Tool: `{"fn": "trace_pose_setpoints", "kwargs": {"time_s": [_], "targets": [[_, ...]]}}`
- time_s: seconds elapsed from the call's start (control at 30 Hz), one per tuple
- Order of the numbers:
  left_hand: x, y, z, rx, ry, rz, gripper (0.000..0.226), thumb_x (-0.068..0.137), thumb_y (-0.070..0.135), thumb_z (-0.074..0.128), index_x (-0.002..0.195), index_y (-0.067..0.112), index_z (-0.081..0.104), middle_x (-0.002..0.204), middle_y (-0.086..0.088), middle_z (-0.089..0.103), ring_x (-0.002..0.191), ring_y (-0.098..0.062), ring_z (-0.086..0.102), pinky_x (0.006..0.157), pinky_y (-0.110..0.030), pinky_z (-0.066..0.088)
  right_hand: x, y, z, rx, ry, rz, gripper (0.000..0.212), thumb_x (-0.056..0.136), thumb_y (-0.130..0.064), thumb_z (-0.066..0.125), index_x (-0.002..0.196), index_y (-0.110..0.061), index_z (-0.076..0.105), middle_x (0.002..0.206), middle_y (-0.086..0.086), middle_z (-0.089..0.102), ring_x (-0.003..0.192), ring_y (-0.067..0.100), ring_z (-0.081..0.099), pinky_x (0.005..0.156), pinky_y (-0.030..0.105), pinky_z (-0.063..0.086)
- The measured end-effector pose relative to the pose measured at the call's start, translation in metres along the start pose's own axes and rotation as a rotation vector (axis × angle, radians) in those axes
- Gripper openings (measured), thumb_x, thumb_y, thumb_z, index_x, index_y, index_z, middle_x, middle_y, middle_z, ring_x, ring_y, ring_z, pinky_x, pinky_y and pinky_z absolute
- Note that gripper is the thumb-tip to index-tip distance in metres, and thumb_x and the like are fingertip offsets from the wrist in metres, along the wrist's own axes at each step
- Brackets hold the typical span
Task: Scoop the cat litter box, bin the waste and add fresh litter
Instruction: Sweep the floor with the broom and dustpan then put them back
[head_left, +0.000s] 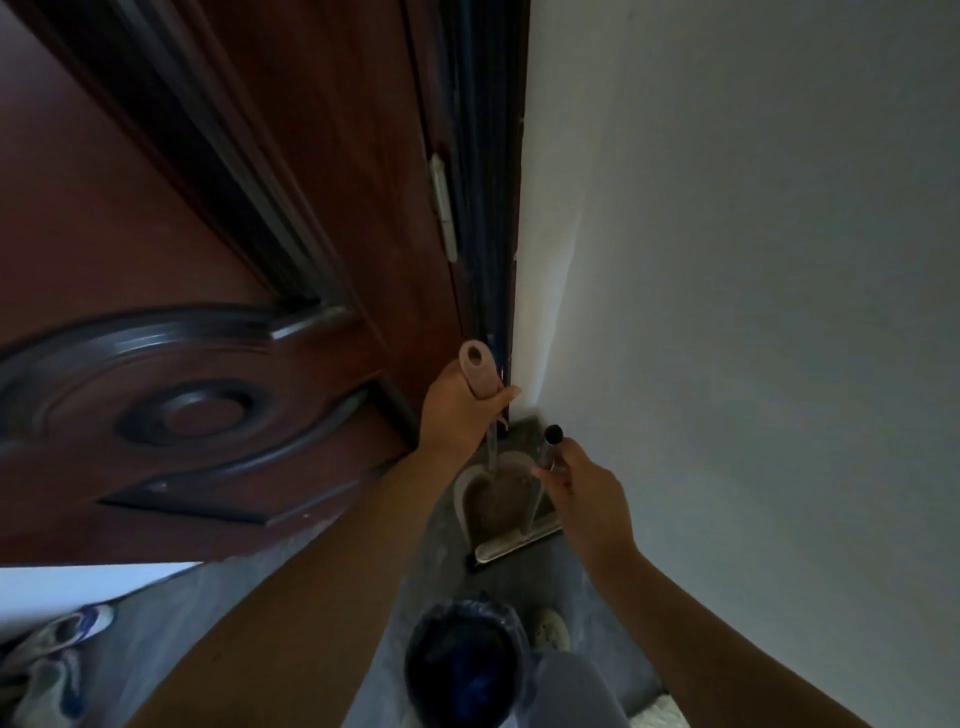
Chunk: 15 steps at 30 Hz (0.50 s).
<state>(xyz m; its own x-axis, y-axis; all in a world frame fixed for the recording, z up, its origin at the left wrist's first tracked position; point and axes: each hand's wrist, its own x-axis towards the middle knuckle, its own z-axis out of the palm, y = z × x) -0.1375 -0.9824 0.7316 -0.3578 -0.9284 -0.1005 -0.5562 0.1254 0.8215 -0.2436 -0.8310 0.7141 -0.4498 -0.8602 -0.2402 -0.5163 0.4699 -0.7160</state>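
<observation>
The left hand (457, 410) grips the pink handle (478, 369) of a long-handled dustpan (493, 499), its fingers (506, 395) wrapped tight around the grip just under the hanging hole. The right hand (587, 493) pinches a thin metal pole (549, 447) close to its dark capped top, with the fingertips (550, 473) curled around it.

Straight below both sets of fingers, the dustpan sits on the grey floor (363, 597), tucked into the corner. Its inside looks brownish, though the dim light hides what is in it. The pole runs down to a flat pale strip (514, 543) lying across the pan's open front edge.

A dark red-brown door (208, 260) with carved mouldings stands close on the left of the left fingers, its pale hinge (444, 208) well above them. A plain white wall (727, 260) crowds in on the right of the right fingers, so both hands work in a narrow wedge.

Nearer the person than the fingers, a black bin (462, 660) with a dark liner stands open on the floor. It is just beside a grey-clad knee (571, 691) and a foot in a pale shoe (550, 629). Far to the left of the fingers, a pair of white and blue shoes (52, 654) lies by the door's lower edge.
</observation>
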Motion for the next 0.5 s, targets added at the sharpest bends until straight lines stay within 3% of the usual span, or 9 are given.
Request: {"fn": "trace_pose_setpoints", "kwargs": {"time_s": [0.2,0.3,0.4,0.5], "targets": [[0.02,-0.024,0.02,-0.01,-0.044,-0.097,0.04,0.07,0.044,0.076,0.087,0.009,0.064,0.084,-0.003,0.067,0.076,-0.015,0.064,0.071,-0.029,0.055,0.039,0.019,0.019,0.024,-0.003,0.025,0.018,0.092,-0.031,0.058,0.108,-0.022,0.057,0.089,-0.002,0.069,0.082,0.017,0.066,0.071,0.024,0.049],[0.028,-0.034,0.027,-0.04,-0.048,-0.145,0.056,0.067,0.053,0.071,0.097,0.007,0.063,0.092,-0.005,0.067,0.086,-0.017,0.065,0.074,-0.028,0.055,0.057,0.029,0.027,0.026,-0.006,0.036,0.014,0.092,-0.031,0.058,0.104,-0.023,0.057,0.088,-0.006,0.067,0.081,0.012,0.064,0.069,0.018,0.047],[0.036,-0.038,0.039,-0.044,-0.1,-0.191,0.036,0.081,0.033,0.072,0.103,0.007,0.061,0.099,-0.005,0.065,0.09,-0.016,0.062,0.07,-0.015,0.047,0.072,0.039,0.039,0.026,-0.022,0.037,0.015,0.092,-0.034,0.058,0.102,-0.022,0.057,0.086,-0.009,0.065,0.076,0.007,0.061,0.063,0.012,0.041],[0.045,-0.048,0.049,-0.056,-0.101,-0.213,0.033,0.085,0.028,0.07,0.107,0.006,0.06,0.101,-0.006,0.065,0.092,-0.016,0.062,0.065,-0.012,0.045,0.085,0.049,0.052,0.048,-0.023,0.04,0.021,0.092,-0.037,0.057,0.106,-0.022,0.06,0.092,-0.005,0.07,0.083,0.012,0.066,0.071,0.019,0.047]]}}
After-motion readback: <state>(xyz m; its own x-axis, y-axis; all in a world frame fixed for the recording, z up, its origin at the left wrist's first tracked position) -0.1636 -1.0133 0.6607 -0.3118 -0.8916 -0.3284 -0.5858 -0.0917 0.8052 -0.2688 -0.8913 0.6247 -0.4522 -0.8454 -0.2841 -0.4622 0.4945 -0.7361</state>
